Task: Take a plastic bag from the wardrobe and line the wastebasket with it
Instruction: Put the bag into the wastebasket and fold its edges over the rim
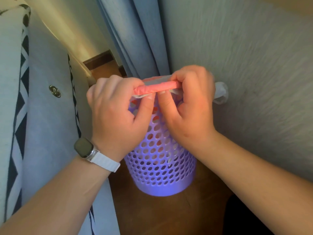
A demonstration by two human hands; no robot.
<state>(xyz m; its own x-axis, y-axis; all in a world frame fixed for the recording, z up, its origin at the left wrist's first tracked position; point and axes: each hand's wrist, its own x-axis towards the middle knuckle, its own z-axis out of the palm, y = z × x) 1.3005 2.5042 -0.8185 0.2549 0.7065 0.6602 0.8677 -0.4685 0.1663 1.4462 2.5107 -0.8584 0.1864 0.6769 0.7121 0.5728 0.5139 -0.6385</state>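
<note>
A purple perforated wastebasket (160, 168) stands upright on the wooden floor, below my hands. Through its holes some white and pink material shows inside. Both hands hold a folded pink plastic bag (159, 87) stretched level above the basket's mouth, with a thin white layer along its edges. My left hand (116, 112), with a white-strapped watch on the wrist, pinches the bag's left end. My right hand (189, 106) pinches its right end. A bunch of white plastic (221, 93) sticks out behind my right hand.
A grey bed side (44, 116) with black-and-white patterned fabric fills the left. A grey textured panel (254, 73) stands close on the right. Blue curtains (135, 39) hang behind the basket. The wooden floor (160, 214) forms a narrow strip between bed and panel.
</note>
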